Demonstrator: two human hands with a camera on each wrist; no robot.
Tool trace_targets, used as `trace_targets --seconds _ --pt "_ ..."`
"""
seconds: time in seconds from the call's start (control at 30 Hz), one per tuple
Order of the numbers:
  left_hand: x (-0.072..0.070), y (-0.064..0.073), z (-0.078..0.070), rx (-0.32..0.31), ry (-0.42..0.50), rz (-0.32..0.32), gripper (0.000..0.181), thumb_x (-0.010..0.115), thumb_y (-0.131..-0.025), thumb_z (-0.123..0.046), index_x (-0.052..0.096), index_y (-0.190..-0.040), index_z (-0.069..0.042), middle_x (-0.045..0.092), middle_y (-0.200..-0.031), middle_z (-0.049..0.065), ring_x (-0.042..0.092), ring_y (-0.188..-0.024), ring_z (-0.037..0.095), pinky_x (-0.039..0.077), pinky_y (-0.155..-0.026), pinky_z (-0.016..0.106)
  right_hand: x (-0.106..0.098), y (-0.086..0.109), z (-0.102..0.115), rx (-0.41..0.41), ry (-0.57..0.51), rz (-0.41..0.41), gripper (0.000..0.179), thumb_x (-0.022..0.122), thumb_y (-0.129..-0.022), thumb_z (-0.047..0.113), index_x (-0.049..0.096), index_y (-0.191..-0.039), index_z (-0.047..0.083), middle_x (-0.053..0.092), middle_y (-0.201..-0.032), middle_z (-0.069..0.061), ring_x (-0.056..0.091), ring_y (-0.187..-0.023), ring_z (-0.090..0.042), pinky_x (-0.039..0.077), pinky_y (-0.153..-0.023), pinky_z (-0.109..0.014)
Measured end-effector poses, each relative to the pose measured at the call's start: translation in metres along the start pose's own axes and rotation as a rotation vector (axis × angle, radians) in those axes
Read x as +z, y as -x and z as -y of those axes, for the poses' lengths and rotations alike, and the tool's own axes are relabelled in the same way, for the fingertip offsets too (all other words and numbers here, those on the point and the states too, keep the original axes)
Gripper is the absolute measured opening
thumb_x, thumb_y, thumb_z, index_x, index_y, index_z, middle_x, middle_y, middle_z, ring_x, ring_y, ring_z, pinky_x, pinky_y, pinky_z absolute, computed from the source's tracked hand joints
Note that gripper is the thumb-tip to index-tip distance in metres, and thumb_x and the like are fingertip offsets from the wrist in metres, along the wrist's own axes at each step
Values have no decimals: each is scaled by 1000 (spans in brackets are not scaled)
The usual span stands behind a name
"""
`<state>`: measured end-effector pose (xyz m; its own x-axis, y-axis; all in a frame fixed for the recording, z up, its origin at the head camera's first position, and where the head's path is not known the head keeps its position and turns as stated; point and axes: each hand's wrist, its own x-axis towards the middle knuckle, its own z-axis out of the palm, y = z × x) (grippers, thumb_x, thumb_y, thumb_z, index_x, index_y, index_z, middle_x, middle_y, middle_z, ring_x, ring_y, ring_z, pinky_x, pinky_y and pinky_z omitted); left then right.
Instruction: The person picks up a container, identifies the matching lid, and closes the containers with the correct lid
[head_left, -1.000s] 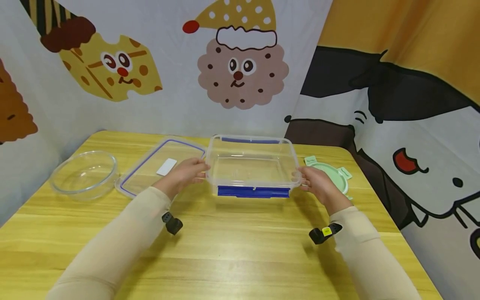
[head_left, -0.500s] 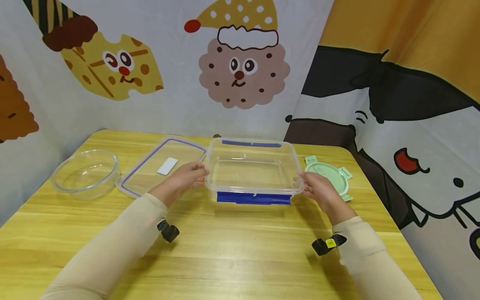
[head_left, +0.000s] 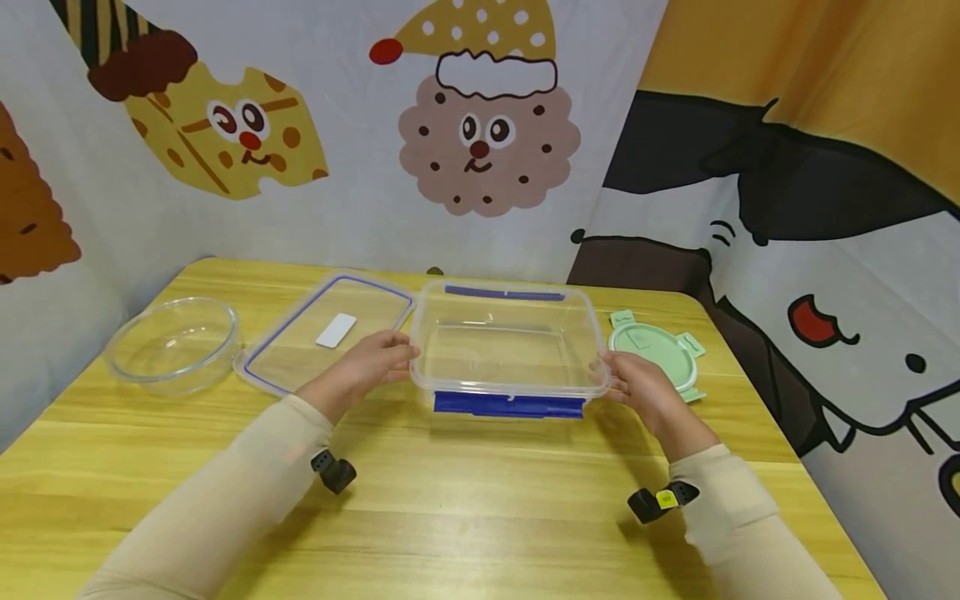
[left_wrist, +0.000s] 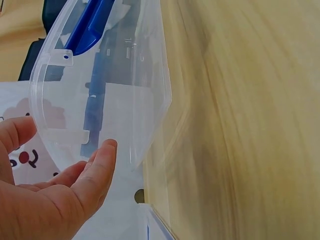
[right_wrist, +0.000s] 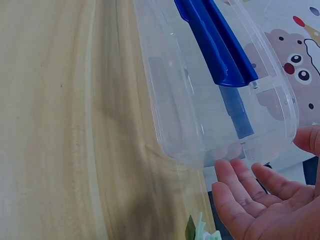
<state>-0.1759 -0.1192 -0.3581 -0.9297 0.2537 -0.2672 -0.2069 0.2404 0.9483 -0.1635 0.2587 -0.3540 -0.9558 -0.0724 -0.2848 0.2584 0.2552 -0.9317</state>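
Observation:
A clear plastic food container (head_left: 491, 350) with blue side clips is centred on the table in the head view, with its top open. My left hand (head_left: 372, 369) holds its left end, thumb at the rim and fingers against the wall below. At the other end my right hand (head_left: 641, 387) holds it the same way. Both wrist views show the thumb (right_wrist: 307, 139) by the rim and the fingertips (left_wrist: 107, 150) at the clear wall. Behind my left hand lies a clear rectangular lid (head_left: 300, 321) with a blue seal. Beside my right hand is a round green lid (head_left: 656, 354).
A round clear glass bowl (head_left: 174, 346) stands at the left of the wooden table (head_left: 465, 517). A white rectangular label (head_left: 336, 331) shows on the clear lid. Behind the table hangs a printed cloth (head_left: 360, 225).
The food container has moved a little toward me, with both hands staying at its ends. The bowl and both lids lie as before.

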Motion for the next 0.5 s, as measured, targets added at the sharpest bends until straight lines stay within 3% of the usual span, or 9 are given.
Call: trace_targets --seconds 0.13,0.3,0.5 --pt "0 3 2 -9 2 6 52 50 -99 -16 34 -138 13 44 -137 29 47 -123 41 43 -105 44 1 1 -3 3 3 -3 58 43 -102 32 35 -140 -11 60 -120 -9 60 -94 -3 52 -81 -18" --pt "0 4 4 -20 2 10 52 50 -99 -17 34 -139 12 45 -137 28 47 -125 41 41 -107 46 3 2 -6 15 -3 -12 58 41 -102 30 33 -142 -11 45 -141 -25 60 -96 -3 52 -81 -18" --pt "2 6 8 -27 -4 -5 52 51 -98 -18 36 -138 11 46 -136 28 49 -123 41 43 -105 45 4 4 -10 6 -3 -9 62 43 -102 34 30 -143 -12 40 -144 -29 60 -96 -2 52 -81 -18"
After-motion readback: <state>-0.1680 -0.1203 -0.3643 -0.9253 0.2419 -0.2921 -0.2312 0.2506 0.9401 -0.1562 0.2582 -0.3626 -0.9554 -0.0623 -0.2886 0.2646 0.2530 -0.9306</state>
